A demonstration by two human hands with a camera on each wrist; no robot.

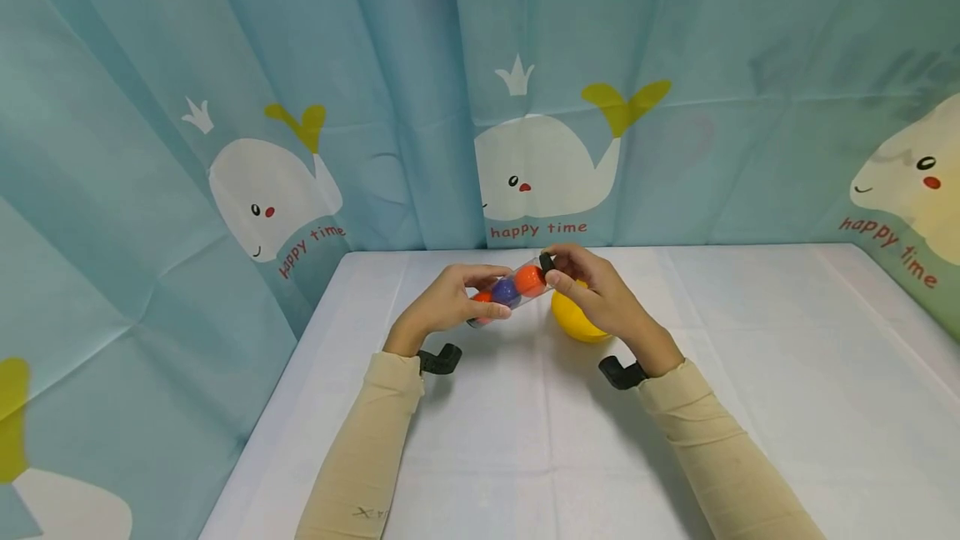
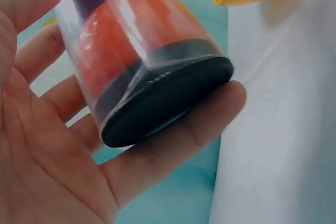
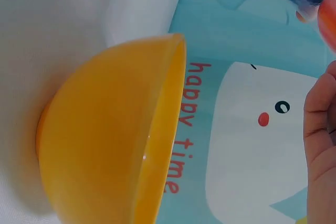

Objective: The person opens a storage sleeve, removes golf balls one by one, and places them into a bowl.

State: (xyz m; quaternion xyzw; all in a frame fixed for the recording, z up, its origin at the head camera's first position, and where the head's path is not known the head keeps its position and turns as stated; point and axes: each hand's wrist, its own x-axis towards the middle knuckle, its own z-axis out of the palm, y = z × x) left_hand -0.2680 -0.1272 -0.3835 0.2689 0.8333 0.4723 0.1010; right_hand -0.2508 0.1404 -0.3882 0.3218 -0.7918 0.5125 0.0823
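Note:
A clear tube (image 1: 517, 287) of coloured balls is held tilted above the table, its right end higher. Inside it sit a red-orange ball (image 1: 531, 280), a blue ball (image 1: 506, 292) and another red-orange ball (image 2: 142, 35) beside the black base (image 2: 168, 98). My left hand (image 1: 452, 300) grips the lower end, with one finger under the base in the left wrist view. With thumb and fingertips my right hand (image 1: 592, 286) pinches the black cap (image 1: 547, 263) at the upper end. Below the right hand stands a yellow bowl (image 3: 100, 129), partly hidden by it in the head view.
A white cloth covers the table (image 1: 495, 440). Behind it and along the sides hangs a blue curtain (image 1: 390, 107) printed with whales. Black wrist mounts (image 1: 441, 359) are on both forearms.

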